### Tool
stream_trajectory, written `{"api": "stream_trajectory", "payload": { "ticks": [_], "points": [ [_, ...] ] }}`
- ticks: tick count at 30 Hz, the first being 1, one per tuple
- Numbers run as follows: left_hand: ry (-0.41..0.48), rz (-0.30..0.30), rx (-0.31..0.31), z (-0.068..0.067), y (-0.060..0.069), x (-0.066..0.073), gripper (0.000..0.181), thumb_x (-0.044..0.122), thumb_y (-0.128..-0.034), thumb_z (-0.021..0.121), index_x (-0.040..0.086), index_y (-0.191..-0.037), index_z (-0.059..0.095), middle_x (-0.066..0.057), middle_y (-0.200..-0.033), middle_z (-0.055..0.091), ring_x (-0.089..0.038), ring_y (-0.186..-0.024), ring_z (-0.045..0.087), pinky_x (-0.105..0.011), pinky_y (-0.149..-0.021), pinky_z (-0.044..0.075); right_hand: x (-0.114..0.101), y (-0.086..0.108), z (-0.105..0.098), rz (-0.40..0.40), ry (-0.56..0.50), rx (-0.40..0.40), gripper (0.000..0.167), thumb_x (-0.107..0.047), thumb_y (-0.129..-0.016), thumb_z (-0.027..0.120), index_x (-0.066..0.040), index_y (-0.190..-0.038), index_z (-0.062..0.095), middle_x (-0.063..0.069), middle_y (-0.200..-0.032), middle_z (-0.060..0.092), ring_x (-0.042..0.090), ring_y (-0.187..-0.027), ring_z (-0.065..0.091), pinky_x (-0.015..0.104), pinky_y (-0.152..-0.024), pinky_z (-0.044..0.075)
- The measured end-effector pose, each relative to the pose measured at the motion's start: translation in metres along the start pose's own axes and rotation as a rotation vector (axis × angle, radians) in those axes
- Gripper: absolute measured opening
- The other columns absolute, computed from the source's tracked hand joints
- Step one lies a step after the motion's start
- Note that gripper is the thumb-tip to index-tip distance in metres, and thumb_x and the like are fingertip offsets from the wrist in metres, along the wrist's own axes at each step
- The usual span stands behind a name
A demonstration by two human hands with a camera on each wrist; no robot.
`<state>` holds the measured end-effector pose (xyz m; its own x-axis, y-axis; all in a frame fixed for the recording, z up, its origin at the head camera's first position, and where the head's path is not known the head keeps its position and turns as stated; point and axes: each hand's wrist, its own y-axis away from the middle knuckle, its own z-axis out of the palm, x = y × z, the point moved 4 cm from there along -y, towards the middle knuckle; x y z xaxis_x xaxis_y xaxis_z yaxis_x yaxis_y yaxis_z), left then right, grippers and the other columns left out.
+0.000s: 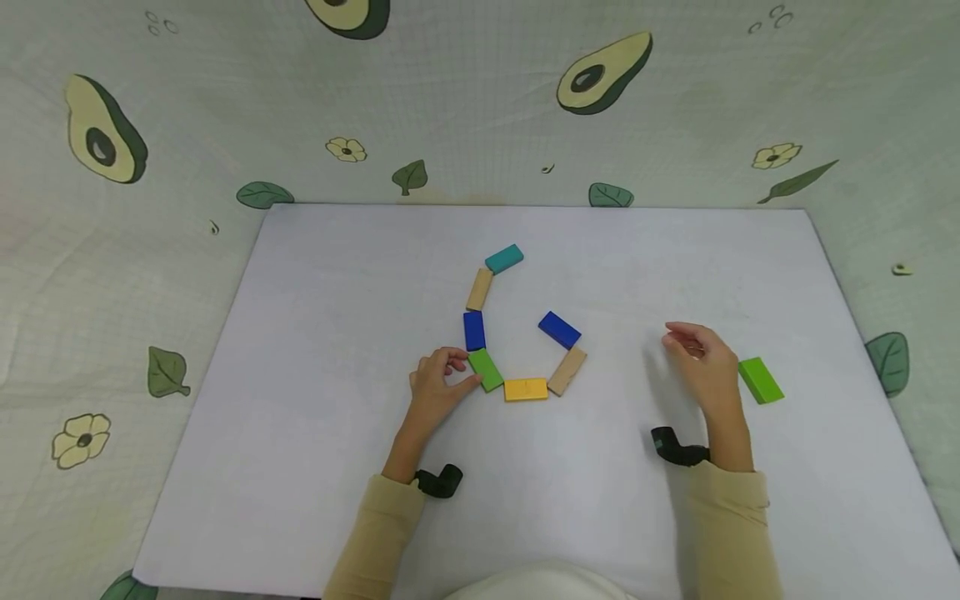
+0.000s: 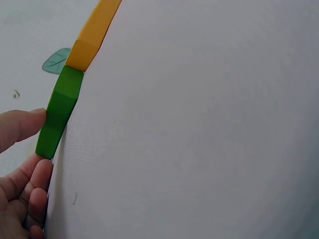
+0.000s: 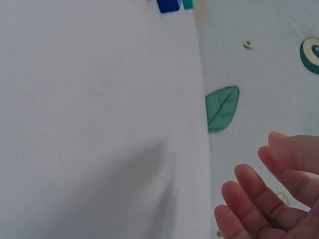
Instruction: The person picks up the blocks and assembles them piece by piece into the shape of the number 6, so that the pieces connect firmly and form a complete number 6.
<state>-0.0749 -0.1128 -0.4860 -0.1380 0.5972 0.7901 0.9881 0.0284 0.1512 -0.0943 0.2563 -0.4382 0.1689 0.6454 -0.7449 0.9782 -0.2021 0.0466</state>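
Tan sleeves [image 1: 375,533] reach in from the near edge, and beyond them a curving line of small blocks lies on the white table [image 1: 315,283]. What needs minding is the green block [image 1: 486,370], set in the curve between a blue block [image 1: 474,331] on its far side and the yellow block [image 1: 526,389], its ends meeting or nearly meeting both. My left hand [image 1: 438,385] has a light hold on it — thumb against its outer side, curled fingertips by its end, with no slack to speak of. I would steer it from there in small nudges, so the bend runs evenly from blue to yellow, and keep the pressure gentle, since a hard push would likely shove the neighbours out of line. To let go well, I should draw thumb and fingers straight outward — away from the curve — so nothing drags. My right hand [image 1: 703,362] is well apart from the line, fingers loosely bent and holding nothing; a second green block [image 1: 761,381] lies just beside it. Best, I judge, to leave that hand idle until the left one's piece sits true.
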Motion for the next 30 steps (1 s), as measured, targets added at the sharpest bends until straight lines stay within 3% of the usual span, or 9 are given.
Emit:
{"api": "stream_trajectory", "payload": {
  "ticks": [3, 9, 13, 16, 24, 30],
  "points": [
    [-0.004, 0.000, 0.001, 0.000, 0.000, 0.000, 0.038, 0.029, -0.0774, 0.074, 0.014, -0.108, 0.058, -0.001, -0.091, 0.059, -0.019, -0.089, 0.045, -0.038, -0.081, 0.023, 0.014, 0.003, -0.017, 0.067, 0.048, 0.066, 0.038, -0.027, -0.092, 0.057, -0.004, -0.121, 0.059, 0.013, -0.116, 0.058, -0.008, -0.088, 0.045, 0.011, -0.079, 0.036],
    [-0.004, -0.002, -0.003, 0.001, 0.001, 0.000, 0.038, 0.028, -0.0779, 0.074, 0.014, -0.109, 0.057, -0.001, -0.091, 0.058, -0.019, -0.089, 0.045, -0.038, -0.081, 0.022, 0.044, 0.010, -0.042, 0.268, 0.137, 0.100, 0.042, -0.027, -0.092, 0.054, -0.006, -0.129, 0.053, 0.015, -0.131, 0.047, 0.027, -0.115, 0.044, 0.031, -0.091, 0.036],
    [-0.001, -0.005, -0.009, 0.001, 0.001, -0.001, 0.038, 0.029, -0.0783, 0.073, 0.014, -0.109, 0.057, -0.001, -0.091, 0.058, -0.019, -0.089, 0.045, -0.038, -0.081, 0.022, 0.062, 0.014, -0.054, 0.324, 0.152, 0.096, 0.045, -0.024, -0.093, 0.052, -0.003, -0.132, 0.049, 0.021, -0.136, 0.041, 0.037, -0.123, 0.038, 0.049, -0.095, 0.033],
    [-0.008, -0.006, -0.009, 0.001, 0.000, -0.002, 0.038, 0.030, -0.0782, 0.073, 0.014, -0.109, 0.057, -0.001, -0.091, 0.058, -0.019, -0.089, 0.045, -0.038, -0.082, 0.022, 0.073, 0.017, -0.061, 0.339, 0.161, 0.080, 0.047, -0.022, -0.093, 0.052, -0.001, -0.134, 0.046, 0.026, -0.138, 0.038, 0.041, -0.125, 0.035, 0.055, -0.096, 0.031],
    [-0.001, 0.003, -0.007, 0.001, 0.001, -0.001, 0.037, 0.029, -0.0784, 0.073, 0.014, -0.109, 0.057, -0.001, -0.091, 0.058, -0.019, -0.089, 0.045, -0.038, -0.081, 0.022, 0.093, 0.023, -0.070, 0.431, 0.196, -0.011, 0.058, -0.026, -0.093, 0.050, -0.001, -0.142, 0.032, 0.031, -0.143, 0.026, 0.048, -0.128, 0.027, 0.060, -0.098, 0.028],
    [0.004, 0.010, -0.009, 0.001, 0.001, 0.001, 0.037, 0.029, -0.0788, 0.073, 0.014, -0.109, 0.057, -0.001, -0.091, 0.058, -0.019, -0.089, 0.045, -0.038, -0.082, 0.022, 0.098, 0.024, -0.071, 0.423, 0.229, -0.031, 0.059, -0.024, -0.091, 0.054, 0.003, -0.140, 0.034, 0.032, -0.137, 0.032, 0.047, -0.121, 0.032, 0.053, -0.083, 0.036]
  ]
}}
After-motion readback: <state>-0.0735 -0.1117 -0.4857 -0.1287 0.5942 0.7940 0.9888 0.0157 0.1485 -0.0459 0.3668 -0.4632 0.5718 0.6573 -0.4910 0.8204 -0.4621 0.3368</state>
